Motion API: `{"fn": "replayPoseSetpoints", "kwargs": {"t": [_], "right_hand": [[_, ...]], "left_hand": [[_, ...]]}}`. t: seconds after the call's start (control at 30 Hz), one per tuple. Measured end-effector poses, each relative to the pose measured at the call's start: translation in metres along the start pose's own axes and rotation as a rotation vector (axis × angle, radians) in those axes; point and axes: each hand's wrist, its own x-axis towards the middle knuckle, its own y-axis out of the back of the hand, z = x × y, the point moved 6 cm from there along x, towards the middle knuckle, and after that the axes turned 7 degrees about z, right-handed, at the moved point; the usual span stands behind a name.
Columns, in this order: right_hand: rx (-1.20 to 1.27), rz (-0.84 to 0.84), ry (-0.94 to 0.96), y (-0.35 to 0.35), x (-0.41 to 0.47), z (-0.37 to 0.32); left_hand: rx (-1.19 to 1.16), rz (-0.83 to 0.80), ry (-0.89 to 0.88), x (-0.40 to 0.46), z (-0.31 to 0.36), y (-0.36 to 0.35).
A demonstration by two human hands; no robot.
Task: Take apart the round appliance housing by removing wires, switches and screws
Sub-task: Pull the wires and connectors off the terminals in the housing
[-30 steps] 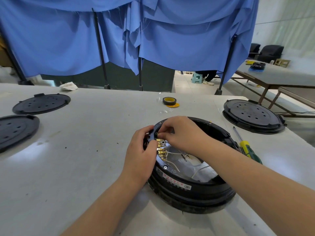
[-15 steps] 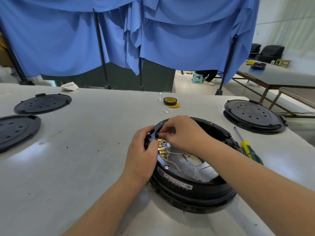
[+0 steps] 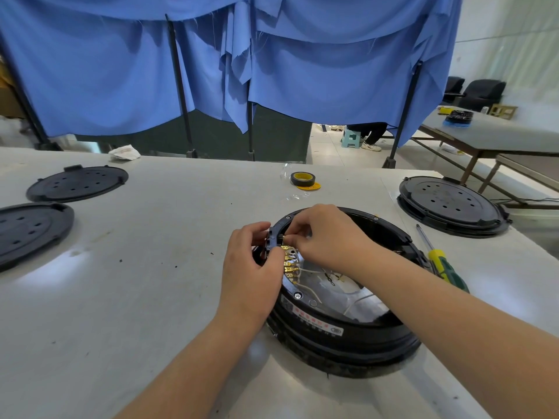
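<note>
Black round housing (image 3: pixel 341 328) is lying open on the grey table (image 3: pixel 136 297), showing brass terminals (image 3: pixel 289 264) and white wires (image 3: pixel 308 290). Left hand (image 3: pixel 251 267) is gripping its rim; right hand (image 3: pixel 326 237) is pinching a terminal part there. Screwdriver (image 3: pixel 441 264) and black lids (image 3: pixel 78 182) are lying nearby.

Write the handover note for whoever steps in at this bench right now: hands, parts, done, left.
Left hand: fingers curled over the outer edge of the round housing at its black switch block, steadying it.
Right hand: fingertips pinching at the inner side of the same block, above the brass terminals.
Housing sits open on the table; white wires are still attached inside, and a rim screw is still in.
Screwdriver lies to the right, untouched.
Left: free the switch, pull the wires, remove the screws.
</note>
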Motion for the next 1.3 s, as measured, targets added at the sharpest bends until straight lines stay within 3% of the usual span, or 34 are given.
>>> {"fn": "replayPoseSetpoints", "kwargs": {"t": [0.6,0.93,1.3], "right_hand": [[-0.062,-0.016,0.094,-0.002,0.002,-0.005],[-0.070,0.007,0.047,-0.004,0.003,-0.002],[0.145,-0.063,0.038,-0.004,-0.002,0.009]], "left_hand": [[-0.011,-0.005,-0.033,0.001,0.000,-0.001],[-0.006,0.008,-0.044,0.002,0.000,-0.001],[-0.031,-0.026,-0.043,0.000,0.001,-0.002]]}}
